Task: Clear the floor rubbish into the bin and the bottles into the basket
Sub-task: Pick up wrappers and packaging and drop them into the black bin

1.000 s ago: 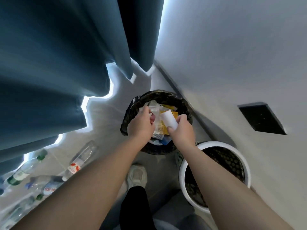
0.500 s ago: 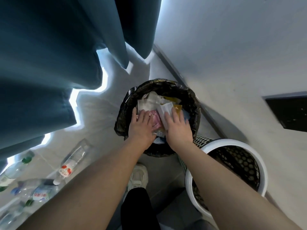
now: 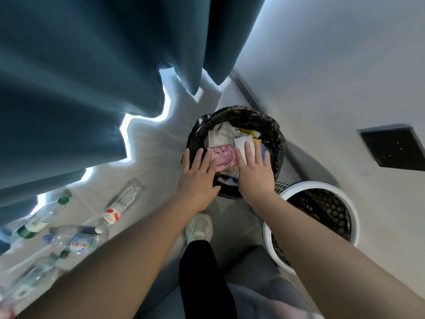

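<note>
Bottles flat — necks mixed ways

Bottle labels carry red print, too blurred to read.

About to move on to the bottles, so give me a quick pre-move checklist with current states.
1. Left hand free: ok, fingers spread flat.
2. Right hand free: ok, open and flat.
3. Rubbish inside the bin: ok, pink packet lies within the rim.
4. Basket ready: ok, upright beside the bin, looks empty.
5. Bottles cleared: not ok, several lie on the floor.
</note>
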{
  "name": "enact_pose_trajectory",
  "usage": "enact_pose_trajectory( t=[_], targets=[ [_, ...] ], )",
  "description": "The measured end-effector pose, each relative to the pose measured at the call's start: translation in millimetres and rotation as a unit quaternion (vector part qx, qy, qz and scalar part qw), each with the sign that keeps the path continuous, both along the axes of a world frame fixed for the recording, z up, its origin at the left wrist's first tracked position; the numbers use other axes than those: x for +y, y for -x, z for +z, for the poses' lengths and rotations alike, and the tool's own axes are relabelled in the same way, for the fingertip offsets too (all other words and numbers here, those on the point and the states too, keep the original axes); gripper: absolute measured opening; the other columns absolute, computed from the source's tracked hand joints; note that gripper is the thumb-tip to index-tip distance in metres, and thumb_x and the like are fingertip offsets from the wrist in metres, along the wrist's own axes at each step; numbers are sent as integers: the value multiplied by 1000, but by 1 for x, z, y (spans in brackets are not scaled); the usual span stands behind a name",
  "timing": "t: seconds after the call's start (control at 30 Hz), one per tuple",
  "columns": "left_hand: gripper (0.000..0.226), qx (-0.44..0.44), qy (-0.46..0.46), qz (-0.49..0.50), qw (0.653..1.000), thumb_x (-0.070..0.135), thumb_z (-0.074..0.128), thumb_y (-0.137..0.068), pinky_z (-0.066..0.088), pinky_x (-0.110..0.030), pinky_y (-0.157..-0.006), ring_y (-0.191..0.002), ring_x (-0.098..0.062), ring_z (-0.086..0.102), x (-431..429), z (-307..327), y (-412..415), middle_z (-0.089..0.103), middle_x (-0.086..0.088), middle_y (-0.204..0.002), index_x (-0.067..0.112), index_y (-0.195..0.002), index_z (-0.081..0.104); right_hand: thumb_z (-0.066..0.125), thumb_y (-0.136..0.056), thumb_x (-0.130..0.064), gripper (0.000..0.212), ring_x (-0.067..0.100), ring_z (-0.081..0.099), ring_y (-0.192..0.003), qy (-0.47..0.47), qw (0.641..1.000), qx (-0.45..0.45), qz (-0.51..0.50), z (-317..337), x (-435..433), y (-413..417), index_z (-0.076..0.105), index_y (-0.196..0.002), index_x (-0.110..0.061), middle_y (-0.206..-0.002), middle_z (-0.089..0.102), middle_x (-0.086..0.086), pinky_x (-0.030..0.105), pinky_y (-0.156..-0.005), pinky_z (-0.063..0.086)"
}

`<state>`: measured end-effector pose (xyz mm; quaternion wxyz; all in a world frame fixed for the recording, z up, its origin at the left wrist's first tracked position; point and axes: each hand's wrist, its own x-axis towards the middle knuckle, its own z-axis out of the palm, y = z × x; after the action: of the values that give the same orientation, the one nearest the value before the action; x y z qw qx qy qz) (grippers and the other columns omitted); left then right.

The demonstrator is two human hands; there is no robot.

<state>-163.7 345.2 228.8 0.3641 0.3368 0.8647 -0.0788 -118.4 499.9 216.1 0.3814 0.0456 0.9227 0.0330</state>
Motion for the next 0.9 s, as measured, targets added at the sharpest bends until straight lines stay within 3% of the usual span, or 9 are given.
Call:
enact_pose_trajectory(
  t=[0.2,0.43,0.53,0.73,0.9],
  targets=[
    [76,22,6,134,991,55,30,-96,-10,-59,-112,-148,-28,-6,-91,60,-41,-2,-8,-162,16,-154,-1,35,-100,-42,73,35,-18,-147,52,998,5,31,58,-75,-18,-11,-154,-23,-161,-16,11,61,-116,-2],
    [74,11,48,248,968,53,37,-95,-3,-61,-114,-148,-30,1,-244,95,-113,7,-9,-161,17,-154,11,41,-97,-44,77,34,-17,-147,123,986,8,110,94,-215,-39,-8,-154,-25,-162,-14,9,59,-116,-5],
    [74,-1,92,283,955,56,29,-96,-3,-60,-115,-148,-30,-2,-310,101,-146,1,-8,-162,18,-154,5,41,-97,-43,77,33,-16,-147,145,978,2,152,99,-283,-47,-8,-154,-25,-161,-15,10,59,-116,-6],
    [72,-9,122,395,911,56,25,-97,-1,-59,-114,-148,-28,-3,-430,106,-210,-2,-7,-162,18,-154,1,40,-98,-43,75,34,-12,-148,148,954,0,259,103,-419,-74,-4,-155,-23,-162,-12,11,58,-117,-5],
    [73,-9,113,507,855,53,33,-96,0,-60,-116,-149,-26,-1,-527,111,-267,3,-6,-162,18,-154,4,41,-99,-40,72,35,-7,-149,138,926,-3,351,111,-525,-105,0,-155,-22,-162,-5,13,59,-117,-1]
  ],
)
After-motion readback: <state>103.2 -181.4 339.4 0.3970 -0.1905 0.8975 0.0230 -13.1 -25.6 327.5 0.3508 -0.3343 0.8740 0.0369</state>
